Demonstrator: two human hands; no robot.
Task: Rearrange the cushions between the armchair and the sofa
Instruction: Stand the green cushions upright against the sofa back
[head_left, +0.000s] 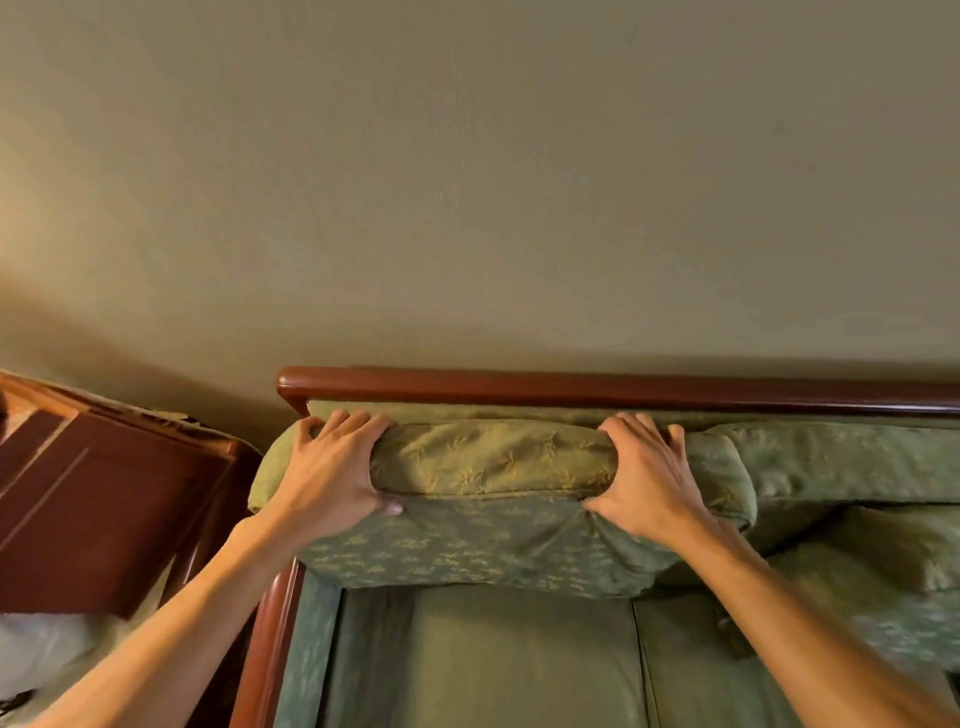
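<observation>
Plain beige wall (467, 182) fills the upper half of the view, and a green sofa (519, 665) with a dark wooden top rail (571, 387) stands against it. A green cushion (493, 488) with a gold leaf pattern sits at the left end of the sofa, up against the backrest just under the rail. Its long axis runs left to right, parallel to the rail, with its narrow top edge facing upward. The left hand (332, 467) grips the cushion's left end, fingers over the top and thumb pressed into the front. The right hand (644, 473) clasps the right end the same way. Another green cushion (852, 462) leans just to the right. A reddish wooden cabinet (104, 499) stands left of the sofa. No writing or labels can be read anywhere.
</observation>
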